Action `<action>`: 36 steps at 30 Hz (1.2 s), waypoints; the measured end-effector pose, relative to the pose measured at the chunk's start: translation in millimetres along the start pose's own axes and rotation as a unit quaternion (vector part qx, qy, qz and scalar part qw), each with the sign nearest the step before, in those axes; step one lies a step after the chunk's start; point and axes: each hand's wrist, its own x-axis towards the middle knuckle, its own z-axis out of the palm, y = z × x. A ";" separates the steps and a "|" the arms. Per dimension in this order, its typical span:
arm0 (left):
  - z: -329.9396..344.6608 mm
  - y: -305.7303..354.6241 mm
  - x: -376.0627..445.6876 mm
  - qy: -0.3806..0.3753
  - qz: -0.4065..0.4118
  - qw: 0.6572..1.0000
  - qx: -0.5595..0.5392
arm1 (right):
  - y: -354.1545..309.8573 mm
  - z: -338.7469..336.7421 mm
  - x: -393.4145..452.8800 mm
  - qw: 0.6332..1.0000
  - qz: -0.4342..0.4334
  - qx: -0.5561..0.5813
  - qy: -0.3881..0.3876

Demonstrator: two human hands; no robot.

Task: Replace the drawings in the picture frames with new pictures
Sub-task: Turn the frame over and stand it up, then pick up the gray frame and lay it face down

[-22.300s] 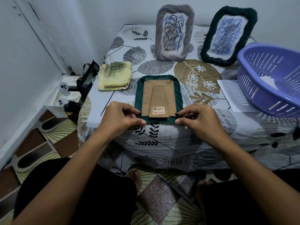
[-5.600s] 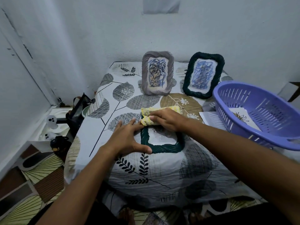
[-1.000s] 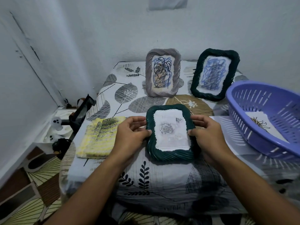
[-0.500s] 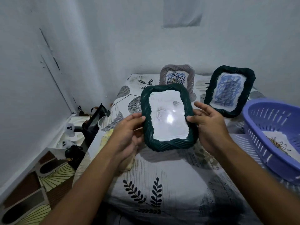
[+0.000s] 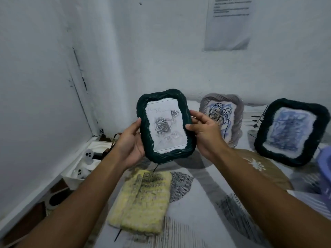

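Nearest us, a yellow cloth (image 5: 141,199) lies toward the left edge of the bedspread (image 5: 206,203). Above it, our left hand (image 5: 129,144) and right hand (image 5: 206,133) grip the sides of a green frame (image 5: 143,111) holding a rose drawing (image 5: 163,126). Farther back stand a grey frame (image 5: 236,126) and a second green frame (image 5: 265,122).

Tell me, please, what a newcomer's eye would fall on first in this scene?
First, the dark green frame with a pencil rose drawing, held upright mid-air between the left hand and right hand. Behind stand a grey frame and another green frame; a yellow cloth lies below.
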 end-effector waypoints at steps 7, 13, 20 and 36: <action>-30.4 3.0 41.0 0.026 0.002 1.000 0.015 | 23.8 12.5 36.6 0.999 0.017 -0.035 -0.004; -42.6 5.7 60.5 0.026 0.005 0.999 0.033 | 39.0 18.3 53.2 0.999 0.025 -0.022 0.010; -50.0 1.9 70.1 0.009 0.018 0.999 0.030 | 50.9 13.9 64.2 1.000 0.027 -0.005 0.012; -50.7 -8.9 70.2 0.008 0.046 0.999 0.026 | 56.6 12.3 65.4 1.000 0.019 -0.004 -0.009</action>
